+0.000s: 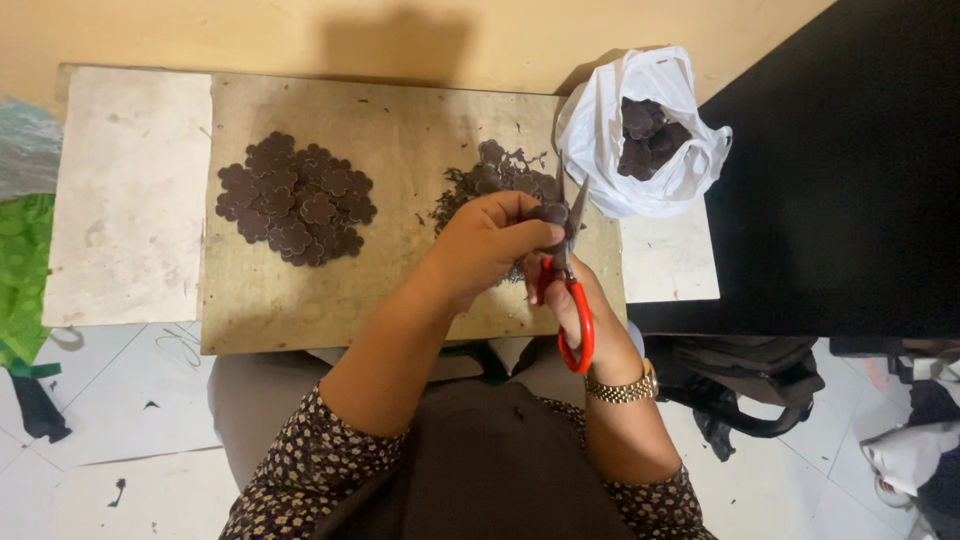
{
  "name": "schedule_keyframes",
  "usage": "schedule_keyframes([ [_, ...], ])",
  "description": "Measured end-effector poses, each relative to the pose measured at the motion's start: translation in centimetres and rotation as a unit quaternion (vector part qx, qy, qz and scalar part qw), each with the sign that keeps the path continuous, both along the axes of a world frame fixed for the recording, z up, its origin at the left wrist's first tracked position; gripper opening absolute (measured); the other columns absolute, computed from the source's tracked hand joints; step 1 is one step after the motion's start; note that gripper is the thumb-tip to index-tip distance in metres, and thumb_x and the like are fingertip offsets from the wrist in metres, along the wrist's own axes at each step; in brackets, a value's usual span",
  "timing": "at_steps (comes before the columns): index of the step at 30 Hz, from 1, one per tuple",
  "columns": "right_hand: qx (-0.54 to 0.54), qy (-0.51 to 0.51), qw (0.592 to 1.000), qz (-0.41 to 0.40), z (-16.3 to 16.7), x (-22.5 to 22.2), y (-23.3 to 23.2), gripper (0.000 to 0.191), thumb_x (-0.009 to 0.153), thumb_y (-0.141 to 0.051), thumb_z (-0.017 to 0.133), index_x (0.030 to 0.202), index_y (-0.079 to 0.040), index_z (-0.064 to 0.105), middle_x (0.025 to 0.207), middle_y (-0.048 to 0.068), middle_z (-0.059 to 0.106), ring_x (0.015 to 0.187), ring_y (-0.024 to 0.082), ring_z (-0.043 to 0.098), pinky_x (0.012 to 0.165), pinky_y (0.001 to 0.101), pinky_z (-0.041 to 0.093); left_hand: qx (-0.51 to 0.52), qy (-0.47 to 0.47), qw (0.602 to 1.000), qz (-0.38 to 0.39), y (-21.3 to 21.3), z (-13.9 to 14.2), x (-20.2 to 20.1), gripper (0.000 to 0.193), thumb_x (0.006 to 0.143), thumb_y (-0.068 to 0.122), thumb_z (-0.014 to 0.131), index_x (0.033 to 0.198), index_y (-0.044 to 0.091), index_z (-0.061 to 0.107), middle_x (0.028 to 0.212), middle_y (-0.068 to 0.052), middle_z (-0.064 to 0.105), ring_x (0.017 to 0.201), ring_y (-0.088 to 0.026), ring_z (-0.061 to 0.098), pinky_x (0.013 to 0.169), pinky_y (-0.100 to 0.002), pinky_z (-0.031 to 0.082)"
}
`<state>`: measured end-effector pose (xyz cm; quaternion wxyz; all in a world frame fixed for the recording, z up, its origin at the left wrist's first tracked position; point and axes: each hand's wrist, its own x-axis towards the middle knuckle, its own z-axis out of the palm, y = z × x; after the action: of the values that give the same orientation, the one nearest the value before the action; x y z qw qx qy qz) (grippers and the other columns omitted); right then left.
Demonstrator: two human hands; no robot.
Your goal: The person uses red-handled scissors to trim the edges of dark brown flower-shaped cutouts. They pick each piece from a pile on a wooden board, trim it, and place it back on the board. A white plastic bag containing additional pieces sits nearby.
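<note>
My left hand [487, 243] pinches a small dark brown flower-shaped piece [553, 212] above the wooden board [300, 300]. In my right hand [590, 315] are red-handled scissors [571, 290], blades pointing up and meeting the edge of that piece. Just behind my hands lies a heap of dark brown scraps and pieces [495, 180]. On the left part of the board sits a neat pile of finished flower-shaped pieces [295, 198].
A white plastic bag [640, 135] holding more dark pieces stands at the board's right end. A pale slab [130, 195] lies left of the board, green cloth [20, 270] beyond it. A black surface [850, 170] fills the right; a dark bag [745, 385] lies on the tiled floor.
</note>
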<state>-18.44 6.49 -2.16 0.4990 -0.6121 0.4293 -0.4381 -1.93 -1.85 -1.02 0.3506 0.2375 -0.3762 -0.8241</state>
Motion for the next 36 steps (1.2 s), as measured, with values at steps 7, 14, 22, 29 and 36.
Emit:
schedule_keyframes([
  [7,0.012,0.001,1.0,0.02,0.7,-0.5,0.1,0.071,0.099,-0.077,0.044,0.101,-0.006,0.053,0.087,0.002,0.052,0.082,0.013,0.049,0.077,0.0275,0.043,-0.023,0.008,0.998,0.059,-0.1,-0.3,-0.6,0.015,0.094,0.01,0.071,0.103,0.0,0.067,0.082,-0.003,0.071,0.069,-0.009,0.065,0.063,-0.025,0.052],
  [14,0.041,-0.017,0.999,0.021,0.5,-0.5,-0.2,0.068,0.099,-0.073,0.047,0.098,-0.006,0.054,0.084,0.001,0.05,0.077,0.012,0.047,0.072,0.0263,0.042,-0.091,-0.076,0.991,0.055,-0.8,0.0,0.2,0.011,0.092,0.009,0.073,0.095,0.0,0.068,0.077,-0.004,0.071,0.066,-0.008,0.064,0.06,-0.024,0.051],
  [22,0.033,-0.02,0.999,-0.013,-0.2,-0.3,-0.2,0.064,0.101,-0.069,0.049,0.097,-0.005,0.052,0.084,0.002,0.049,0.076,0.013,0.046,0.069,0.0266,0.041,-0.127,-0.114,0.98,0.103,0.2,1.0,0.1,0.011,0.093,0.012,0.072,0.096,0.002,0.067,0.079,-0.001,0.069,0.069,-0.006,0.062,0.061,-0.023,0.052],
  [29,0.008,-0.003,1.0,0.01,-0.2,-0.3,-0.6,0.067,0.101,-0.072,0.045,0.099,-0.005,0.053,0.085,0.002,0.05,0.078,0.013,0.049,0.072,0.0271,0.043,-0.13,-0.07,0.981,0.124,0.4,1.1,0.1,0.013,0.095,0.008,0.07,0.104,0.001,0.064,0.083,-0.002,0.069,0.07,-0.006,0.063,0.062,-0.023,0.052],
  [36,0.003,-0.015,1.0,0.018,-0.7,-0.2,-0.6,0.069,0.102,-0.073,0.044,0.099,-0.005,0.052,0.087,0.003,0.052,0.08,0.014,0.05,0.075,0.0281,0.044,-0.12,-0.069,0.984,0.109,0.4,1.6,0.1,0.012,0.096,0.007,0.07,0.097,-0.003,0.064,0.076,-0.006,0.069,0.057,-0.009,0.063,0.052,-0.025,0.051],
])
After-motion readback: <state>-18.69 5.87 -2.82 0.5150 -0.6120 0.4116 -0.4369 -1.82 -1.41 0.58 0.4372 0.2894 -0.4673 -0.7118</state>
